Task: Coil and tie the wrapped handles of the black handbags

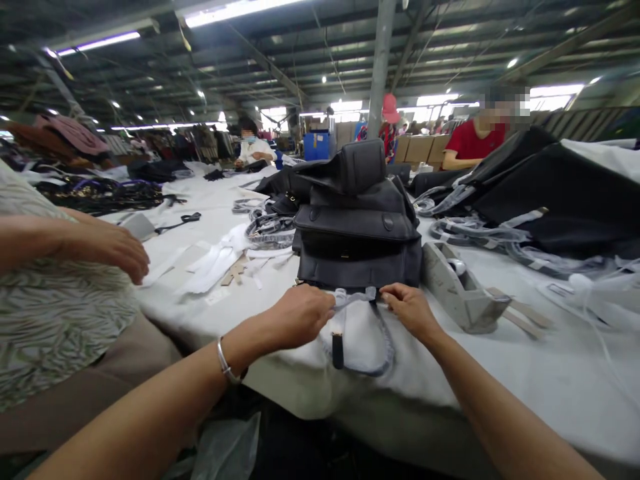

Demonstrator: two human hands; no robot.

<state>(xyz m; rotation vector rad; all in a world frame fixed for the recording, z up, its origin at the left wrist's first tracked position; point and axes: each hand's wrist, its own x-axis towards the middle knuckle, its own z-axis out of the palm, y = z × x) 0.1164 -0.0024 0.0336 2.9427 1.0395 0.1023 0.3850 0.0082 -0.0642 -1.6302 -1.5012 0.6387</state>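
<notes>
1. Black leather handbag [357,267] sits upright on white-covered desk [500,373], near the edge.
2. Left hand [300,319], right hand [410,310] pinch wrapped grey strap [355,297].
3. Likely light, soft-sided; hold by strap.

No legible text, brand, number or sign can be confirmed in this view. The small gold-toned plate on the front of the black leather handbag [344,254] is too small to tell whether it bears any marking. The gold-tipped black tab [338,350] hanging from the wrapped strap [356,297] shows no readable lettering. The white paper slip [217,297] on the table is likewise illegible. The blue bin [317,145] and the cardboard cartons [419,150] further back in the room are too distant for any marking on them to be made out.
</notes>
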